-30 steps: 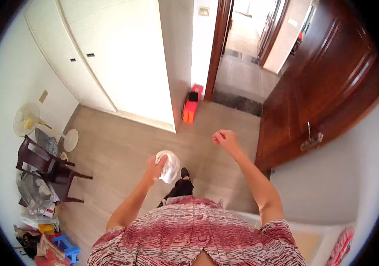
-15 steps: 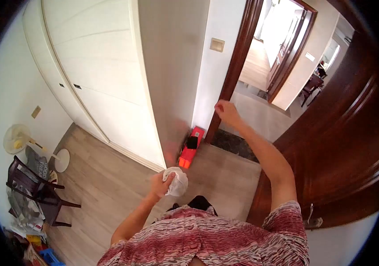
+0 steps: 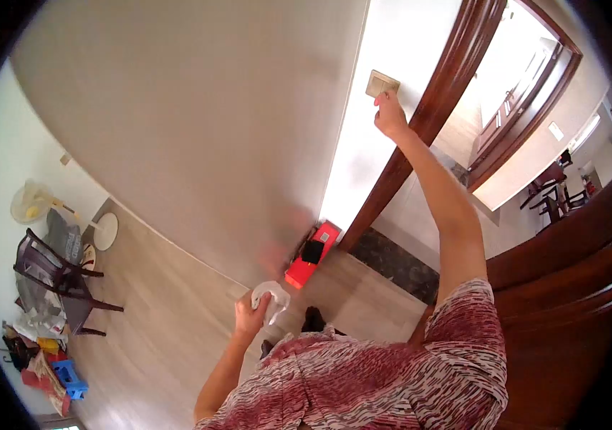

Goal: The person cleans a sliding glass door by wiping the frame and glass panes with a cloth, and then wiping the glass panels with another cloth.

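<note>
My left hand [image 3: 250, 314] grips a crumpled white cloth [image 3: 274, 304] low in front of my body, its fingers wrapped round one side. My right hand [image 3: 390, 115] is raised at the end of a stretched arm, at the lower edge of a beige wall switch [image 3: 382, 84]. Its fingers are curled together, and whether they touch the switch I cannot tell. The switch sits on a white wall strip beside the dark wooden door frame [image 3: 420, 115].
A red box [image 3: 313, 254] with a black item on it stands on the floor by the wall. At the left are a dark chair [image 3: 69, 287], a fan [image 3: 31, 204], a blue stool [image 3: 69, 380] and piled bags. The brown door [image 3: 571, 308] stands at the right.
My right hand has moved up from over the floor, past the door frame, to the wall switch. My view has turned and come closer to the wall. The white cloth has stayed in my left hand.
</note>
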`<control>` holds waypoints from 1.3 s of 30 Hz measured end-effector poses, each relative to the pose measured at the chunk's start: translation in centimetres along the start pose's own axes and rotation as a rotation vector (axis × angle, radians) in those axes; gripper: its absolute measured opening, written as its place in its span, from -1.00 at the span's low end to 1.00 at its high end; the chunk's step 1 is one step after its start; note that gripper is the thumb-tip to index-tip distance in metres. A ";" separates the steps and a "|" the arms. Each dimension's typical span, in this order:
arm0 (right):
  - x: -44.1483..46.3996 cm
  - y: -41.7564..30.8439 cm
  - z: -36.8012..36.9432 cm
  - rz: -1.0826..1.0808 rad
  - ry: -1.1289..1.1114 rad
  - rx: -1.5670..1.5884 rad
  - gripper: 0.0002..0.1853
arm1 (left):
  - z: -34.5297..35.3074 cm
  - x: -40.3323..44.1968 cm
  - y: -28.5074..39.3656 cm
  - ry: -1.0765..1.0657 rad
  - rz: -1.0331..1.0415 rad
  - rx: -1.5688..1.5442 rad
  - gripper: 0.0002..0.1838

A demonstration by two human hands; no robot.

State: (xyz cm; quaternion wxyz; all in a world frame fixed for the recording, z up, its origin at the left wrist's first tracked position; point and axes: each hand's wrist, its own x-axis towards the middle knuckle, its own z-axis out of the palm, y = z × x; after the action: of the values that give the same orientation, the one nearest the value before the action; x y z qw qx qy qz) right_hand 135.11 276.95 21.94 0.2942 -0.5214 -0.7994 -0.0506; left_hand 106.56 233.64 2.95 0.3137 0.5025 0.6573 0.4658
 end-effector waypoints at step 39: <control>-47.0 3.8 58.2 0.082 -1.421 -0.153 -0.40 | 23.9 -12.2 -21.8 0.796 -0.820 -0.217 -0.60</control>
State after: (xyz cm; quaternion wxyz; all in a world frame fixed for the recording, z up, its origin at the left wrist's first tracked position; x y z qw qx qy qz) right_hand 127.40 263.40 -51.32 -0.3334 -0.4772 -0.7717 0.2562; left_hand 123.21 227.83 -26.77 0.2469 -0.0420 0.8140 0.5241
